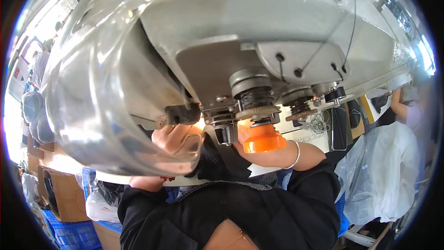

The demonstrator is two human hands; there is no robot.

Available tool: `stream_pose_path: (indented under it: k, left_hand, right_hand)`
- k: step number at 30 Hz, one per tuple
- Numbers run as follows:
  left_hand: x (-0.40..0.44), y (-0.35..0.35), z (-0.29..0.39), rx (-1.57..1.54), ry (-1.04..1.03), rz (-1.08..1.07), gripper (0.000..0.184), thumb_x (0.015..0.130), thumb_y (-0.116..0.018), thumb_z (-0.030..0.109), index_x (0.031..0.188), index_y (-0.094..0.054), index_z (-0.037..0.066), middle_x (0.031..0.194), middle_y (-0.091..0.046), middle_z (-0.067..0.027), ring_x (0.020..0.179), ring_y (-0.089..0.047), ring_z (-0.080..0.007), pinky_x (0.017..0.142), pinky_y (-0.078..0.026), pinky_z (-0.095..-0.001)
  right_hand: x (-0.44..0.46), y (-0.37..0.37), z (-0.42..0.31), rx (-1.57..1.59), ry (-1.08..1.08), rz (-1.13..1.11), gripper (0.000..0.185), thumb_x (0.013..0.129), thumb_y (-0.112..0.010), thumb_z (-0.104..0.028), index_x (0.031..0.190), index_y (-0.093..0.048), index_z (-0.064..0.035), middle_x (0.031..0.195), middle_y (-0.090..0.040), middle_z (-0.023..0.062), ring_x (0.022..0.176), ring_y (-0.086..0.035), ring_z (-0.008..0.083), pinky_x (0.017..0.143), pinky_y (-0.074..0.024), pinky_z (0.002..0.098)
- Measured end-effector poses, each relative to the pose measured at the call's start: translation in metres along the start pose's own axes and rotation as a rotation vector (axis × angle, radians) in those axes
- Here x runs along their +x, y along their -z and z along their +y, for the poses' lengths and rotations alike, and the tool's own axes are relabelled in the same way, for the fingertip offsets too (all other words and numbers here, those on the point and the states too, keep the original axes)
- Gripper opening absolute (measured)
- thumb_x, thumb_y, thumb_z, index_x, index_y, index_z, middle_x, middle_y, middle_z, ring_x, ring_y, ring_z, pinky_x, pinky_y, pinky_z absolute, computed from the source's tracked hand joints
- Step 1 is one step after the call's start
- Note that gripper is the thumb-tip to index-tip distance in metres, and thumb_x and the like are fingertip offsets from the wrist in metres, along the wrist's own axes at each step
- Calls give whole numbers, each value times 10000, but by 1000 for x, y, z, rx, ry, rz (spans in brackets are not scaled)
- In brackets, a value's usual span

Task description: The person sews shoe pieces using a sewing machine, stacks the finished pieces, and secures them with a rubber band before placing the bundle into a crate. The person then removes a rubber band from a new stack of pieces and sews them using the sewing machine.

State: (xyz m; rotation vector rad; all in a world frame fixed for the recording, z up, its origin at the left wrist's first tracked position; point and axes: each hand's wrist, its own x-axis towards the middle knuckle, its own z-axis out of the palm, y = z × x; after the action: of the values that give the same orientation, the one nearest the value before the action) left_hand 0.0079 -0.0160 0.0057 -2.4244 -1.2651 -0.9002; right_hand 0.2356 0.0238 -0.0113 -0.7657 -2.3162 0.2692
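Note:
Black cloth (224,159) lies under the sewing machine (203,23), between my two hands. My left hand (172,138) is at the cloth's left edge, beside the needle area, with its fingers bent and closed; a clear plastic guard (92,97) partly covers it. My right hand (249,155) rests at the right side of the cloth. Its fingers are hidden behind the orange knob (264,139) and the thread tension parts (252,90). A bangle (296,155) circles my right wrist. The needle itself is not visible.
A phone (339,128) lies on the table to the right, near a tangled white cord (319,122). Clear plastic bags (381,171) bulge at the right. At the left stand a cardboard box (64,192) and a blue crate (74,231). Another person's arm (398,104) shows far right.

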Motion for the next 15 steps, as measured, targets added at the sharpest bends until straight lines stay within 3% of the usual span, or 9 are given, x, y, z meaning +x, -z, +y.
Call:
stream_pose_path:
  k: [2,4,8,14,15]
  left_hand:
    - [-1,-1,-1,3,13,-41,165,675,-735,184,834,-701,154,813,-623,-40,696,-600,-252,565,-431,-365]
    - [0,-3,-1,51,55,58,197,673,-748,207,866,-718,180,790,-611,-10,641,-568,-224,547,-374,-345]
    - [-4,-4,-3,186,-27,21,213,675,-745,216,884,-726,182,812,-613,-6,645,-555,-211,587,-373,-360]
    - [-2,-1,-1,143,18,-21,248,705,-705,185,946,-702,129,824,-607,-55,666,-554,-238,593,-379,-377]
    - [1,1,-3,199,-69,51,287,712,-691,168,991,-681,100,819,-609,-61,665,-558,-247,591,-386,-372]
  right_hand:
    - [0,-6,1,98,-21,19,208,764,-675,-220,649,-583,-73,568,-558,104,539,-586,324,462,-417,424]
    - [4,-6,-3,125,3,72,244,761,-687,-254,625,-570,-90,557,-547,96,521,-568,320,452,-401,417]
    - [7,-5,-2,95,102,172,291,756,-710,-341,606,-573,-133,527,-519,72,472,-517,309,427,-357,401]
    - [5,-20,10,17,108,161,299,751,-718,-405,632,-621,-149,518,-519,56,457,-511,289,431,-357,394]
    - [6,-9,6,-90,133,114,306,762,-710,-417,654,-642,-138,577,-534,73,498,-532,281,444,-376,389]
